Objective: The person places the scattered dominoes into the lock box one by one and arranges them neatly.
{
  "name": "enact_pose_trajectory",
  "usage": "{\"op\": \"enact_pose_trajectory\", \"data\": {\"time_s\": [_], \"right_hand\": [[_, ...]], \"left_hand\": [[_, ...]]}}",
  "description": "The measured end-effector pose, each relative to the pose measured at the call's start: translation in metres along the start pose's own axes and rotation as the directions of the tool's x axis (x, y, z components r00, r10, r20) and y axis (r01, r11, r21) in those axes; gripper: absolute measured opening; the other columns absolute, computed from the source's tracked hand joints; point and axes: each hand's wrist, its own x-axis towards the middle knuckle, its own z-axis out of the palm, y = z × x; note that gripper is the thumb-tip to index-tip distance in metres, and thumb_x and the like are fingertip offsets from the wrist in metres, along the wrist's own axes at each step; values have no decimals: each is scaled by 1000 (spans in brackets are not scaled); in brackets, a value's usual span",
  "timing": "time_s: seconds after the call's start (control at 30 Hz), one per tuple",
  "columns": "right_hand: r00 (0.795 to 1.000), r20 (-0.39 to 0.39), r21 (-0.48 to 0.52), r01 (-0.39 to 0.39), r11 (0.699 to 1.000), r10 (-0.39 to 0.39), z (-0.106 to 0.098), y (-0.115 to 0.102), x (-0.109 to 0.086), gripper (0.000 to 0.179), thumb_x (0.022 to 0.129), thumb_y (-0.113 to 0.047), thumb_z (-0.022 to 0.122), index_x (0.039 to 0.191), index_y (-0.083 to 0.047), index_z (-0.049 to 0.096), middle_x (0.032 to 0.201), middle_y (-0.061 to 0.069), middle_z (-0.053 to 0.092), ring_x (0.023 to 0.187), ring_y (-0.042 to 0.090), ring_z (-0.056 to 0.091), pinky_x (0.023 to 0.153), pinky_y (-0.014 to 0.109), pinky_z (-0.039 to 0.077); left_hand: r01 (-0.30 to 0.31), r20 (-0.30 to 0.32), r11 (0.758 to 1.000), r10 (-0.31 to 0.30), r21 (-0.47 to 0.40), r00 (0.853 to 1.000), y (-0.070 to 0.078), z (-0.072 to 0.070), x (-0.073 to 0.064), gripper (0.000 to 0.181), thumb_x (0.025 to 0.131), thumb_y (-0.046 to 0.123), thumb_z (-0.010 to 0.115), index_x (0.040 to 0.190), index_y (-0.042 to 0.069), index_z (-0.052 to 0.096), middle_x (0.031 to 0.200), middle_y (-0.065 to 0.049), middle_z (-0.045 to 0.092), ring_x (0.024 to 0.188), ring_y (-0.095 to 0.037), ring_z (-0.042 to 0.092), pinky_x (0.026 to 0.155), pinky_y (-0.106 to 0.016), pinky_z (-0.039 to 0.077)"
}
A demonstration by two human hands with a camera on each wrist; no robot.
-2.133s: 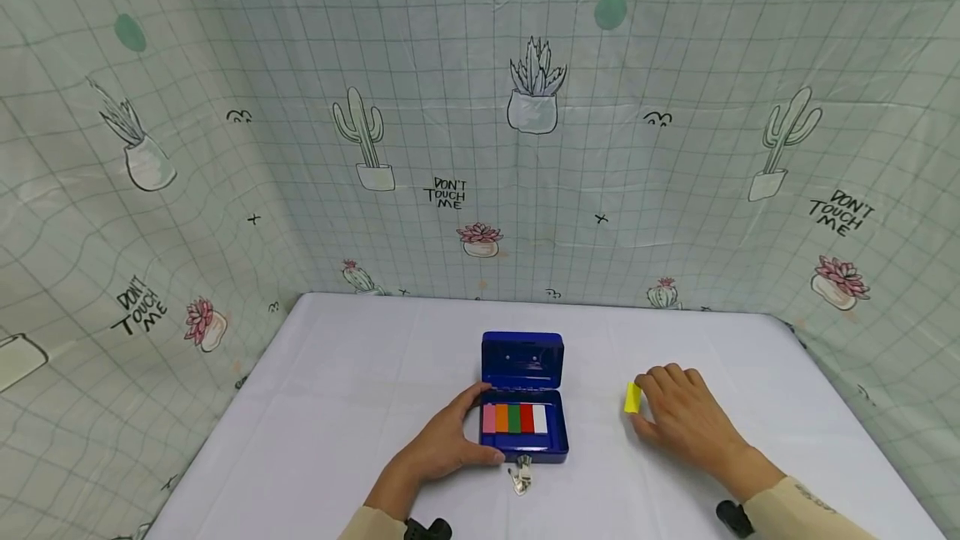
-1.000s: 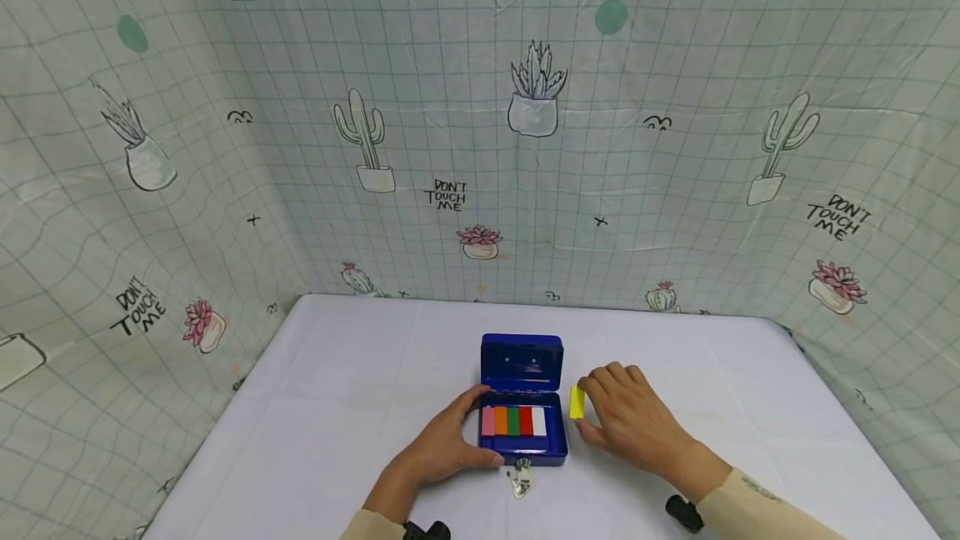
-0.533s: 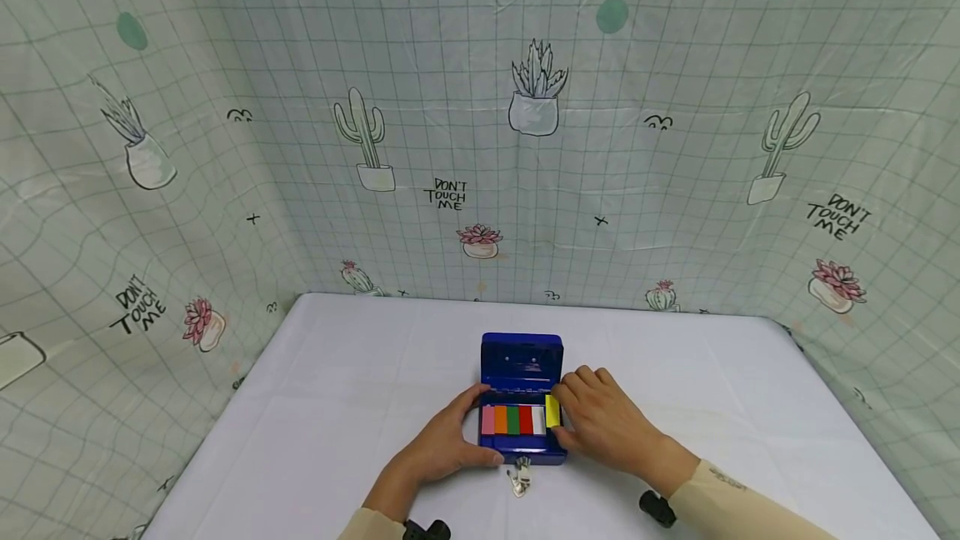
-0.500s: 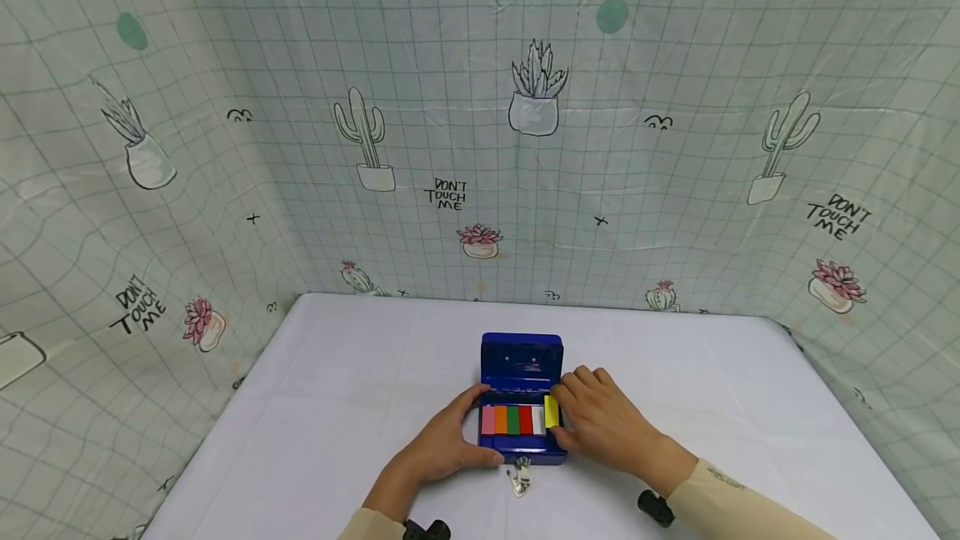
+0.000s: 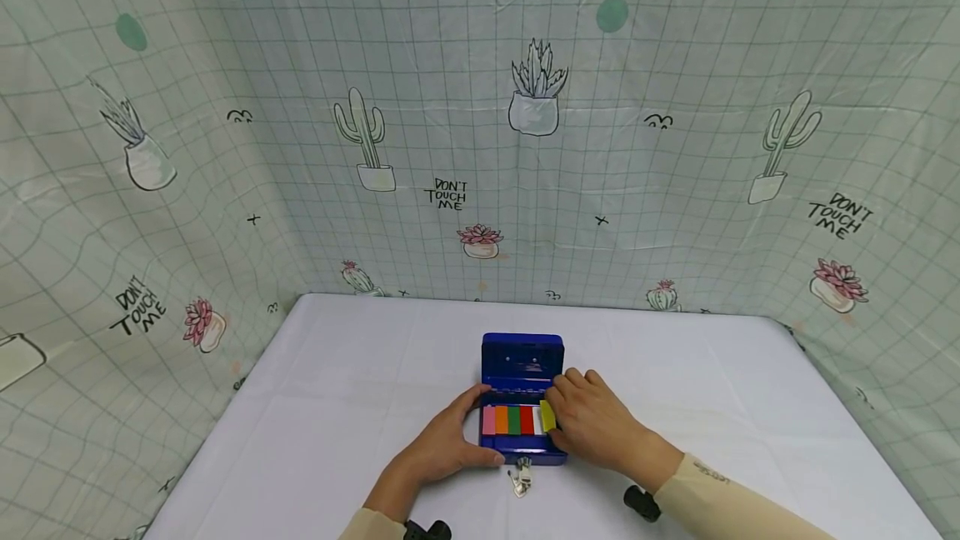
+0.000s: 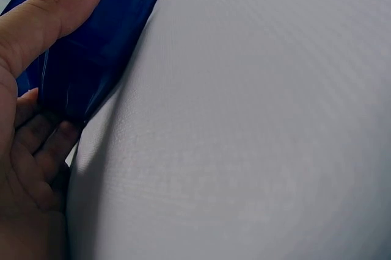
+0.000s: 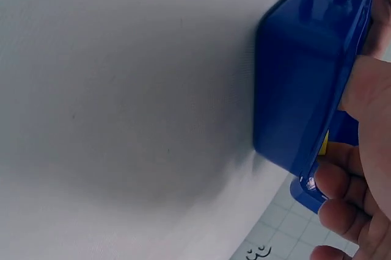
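Observation:
A small blue cash box [image 5: 517, 447] stands on the table, its lid [image 5: 522, 359] raised. Pink, orange, green, red and white blocks [image 5: 513, 420] lie side by side inside. My right hand [image 5: 596, 423] pinches a yellow block [image 5: 548, 416] at the right end of this row, slightly tilted. Only a sliver of that yellow block [image 7: 324, 144] shows in the right wrist view, between the fingers and the box wall. My left hand [image 5: 446, 444] holds the box's left side, thumb at the front corner and fingertips near the hinge. In the left wrist view, its thumb [image 6: 52, 13] lies along the blue wall.
Keys [image 5: 521, 483] hang from the lock at the front of the box and rest on the white tablecloth [image 5: 360, 373]. Behind the table hangs a cactus-print curtain [image 5: 480, 148]. Black wrist cameras sit below both hands.
My right hand has carried the yellow block leftward across the table into the box, up against the white block, where it now tilts. My left hand has stayed on the box.

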Motion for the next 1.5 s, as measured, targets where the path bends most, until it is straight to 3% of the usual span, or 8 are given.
{"op": "enact_pose_trajectory", "data": {"time_s": [0.37, 0.7, 0.93, 1.13, 1.3, 1.5], "right_hand": [[999, 36, -28, -34, 999, 35, 1, -6, 3, 38, 85, -43, 85, 100, -10, 71, 84, 1, 59, 81, 20, 47, 67, 31, 35], [978, 149, -6, -148, 989, 148, -2, -11, 6, 40, 84, -37, 85, 106, -5, 77, 89, 5, 65, 83, 21, 48, 69, 33, 37], [986, 115, -36, -121, 992, 124, -3, -11, 9, 38, 80, -35, 86, 102, -6, 77, 88, 4, 62, 85, 22, 47, 72, 34, 39], [988, 103, -43, -115, 992, 119, -4, -14, 10, 29, 84, -26, 84, 101, -4, 78, 91, 7, 66, 84, 23, 49, 70, 35, 43], [980, 134, -10, -147, 989, 147, -4, -16, 10, 30, 83, -27, 86, 100, -4, 78, 91, 6, 66, 83, 22, 48, 68, 34, 40], [978, 117, 54, -180, 982, 173, -3, -15, 7, 31, 79, -29, 89, 94, -4, 78, 86, 4, 63, 81, 20, 47, 65, 33, 36]], "left_hand": [[-3, 4, 1000, 3, -19, 1000, 1, -1, -1, 104, 75, 39, 96, 161, 28, 40, 167, -10, 42, 151, -42, 39, 120, -74, 27], [-1, -2, 1000, 1, -26, 1000, 0, 0, 0, 104, 74, 39, 97, 161, 29, 41, 167, -9, 42, 151, -41, 40, 120, -74, 28], [-10, -2, 999, 10, -34, 1000, 0, 0, 0, 105, 73, 39, 97, 161, 28, 41, 166, -9, 43, 151, -40, 41, 121, -74, 28], [-21, -2, 1000, 21, -21, 1000, 1, 0, 0, 104, 74, 39, 97, 161, 25, 41, 167, -10, 43, 152, -41, 40, 121, -73, 28], [-23, -2, 1000, 23, -9, 1000, 1, 1, 0, 105, 74, 40, 97, 161, 24, 41, 167, -10, 43, 152, -40, 40, 121, -72, 28], [-4, -11, 1000, 4, -10, 1000, 0, 1, 1, 105, 73, 43, 97, 161, 27, 42, 167, -9, 42, 152, -40, 39, 121, -73, 28]]}}
